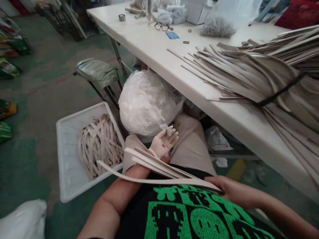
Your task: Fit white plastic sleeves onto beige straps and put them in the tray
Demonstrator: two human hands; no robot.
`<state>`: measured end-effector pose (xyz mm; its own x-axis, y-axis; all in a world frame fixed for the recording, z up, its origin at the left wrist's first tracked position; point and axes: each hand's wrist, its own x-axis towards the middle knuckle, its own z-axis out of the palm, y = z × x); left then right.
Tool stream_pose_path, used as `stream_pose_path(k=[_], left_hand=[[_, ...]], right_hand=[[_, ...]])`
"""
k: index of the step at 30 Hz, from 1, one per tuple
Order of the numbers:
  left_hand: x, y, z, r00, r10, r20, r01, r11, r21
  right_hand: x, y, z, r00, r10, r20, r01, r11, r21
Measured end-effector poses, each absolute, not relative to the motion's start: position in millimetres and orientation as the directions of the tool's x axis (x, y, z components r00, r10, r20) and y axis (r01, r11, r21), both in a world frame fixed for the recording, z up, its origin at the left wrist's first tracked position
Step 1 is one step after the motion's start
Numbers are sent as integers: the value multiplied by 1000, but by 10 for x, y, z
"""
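Observation:
My left hand [164, 142], in a pale glove with a hole in the palm, is turned palm up above my lap. A small translucent piece [166, 128] lies between its thumb and fingers. Several pale flat strips [159, 166] lie across my left forearm and run to my right hand [220, 184]. My bare right hand is closed round their other end, against my black and green shirt. Just beyond my left hand is a big clear bag of whitish material [147, 99].
A white tub [74, 189] with coiled strips stands at the left, near a padded stool [97, 71]. The white table [149, 56] bears a tied bundle of long strips [249, 73], glasses [161, 26] and bags. A white sack [25, 220] sits at the lower left.

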<state>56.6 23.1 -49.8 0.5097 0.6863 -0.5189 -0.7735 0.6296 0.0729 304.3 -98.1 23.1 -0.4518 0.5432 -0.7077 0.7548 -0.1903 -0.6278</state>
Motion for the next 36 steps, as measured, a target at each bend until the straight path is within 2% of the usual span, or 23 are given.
stream_pose_path(k=[3, 6, 9, 12, 14, 16, 19, 22, 27, 31, 36], left_hand=[[666, 363, -487, 500, 689, -525, -772, 629, 91], [758, 441, -487, 481, 695, -534, -773, 624, 116], [808, 463, -507, 438, 690, -576, -769, 620, 158], [791, 454, -548, 401, 671, -624, -752, 630, 193], [734, 428, -602, 367, 658, -657, -741, 634, 221], [639, 372, -685, 310, 640, -703, -733, 632, 252], [444, 214, -834, 183, 589, -787, -732, 616, 290], [243, -1, -918, 84, 528, -845, -720, 618, 315], [104, -248, -797, 113, 506, -855, -670, 674, 310], [162, -254, -667, 110, 546, -830, -659, 666, 351], [223, -192, -618, 113, 561, -820, -627, 681, 380]], right_hand=[[2914, -887, 46, -560, 469, -683, 594, -347, -726], [2707, -689, -53, -627, 439, -643, 505, -399, -765], [2396, -500, -104, -675, 449, -585, 466, -355, -810], [2078, -395, -119, -703, 520, -485, 422, -243, -873], [1941, -380, -113, -712, 557, -428, 354, -242, -903], [1893, -391, -101, -697, 575, -429, 273, -340, -900], [1962, -398, -94, -610, 607, -509, 171, -526, -833], [2081, -357, -125, -519, 662, -541, 39, -614, -788], [2148, -283, -216, -409, 748, -523, -115, -611, -783], [2136, -276, -243, -288, 804, -520, -99, -566, -819], [2153, -288, -225, -299, 817, -493, -14, -520, -854]])
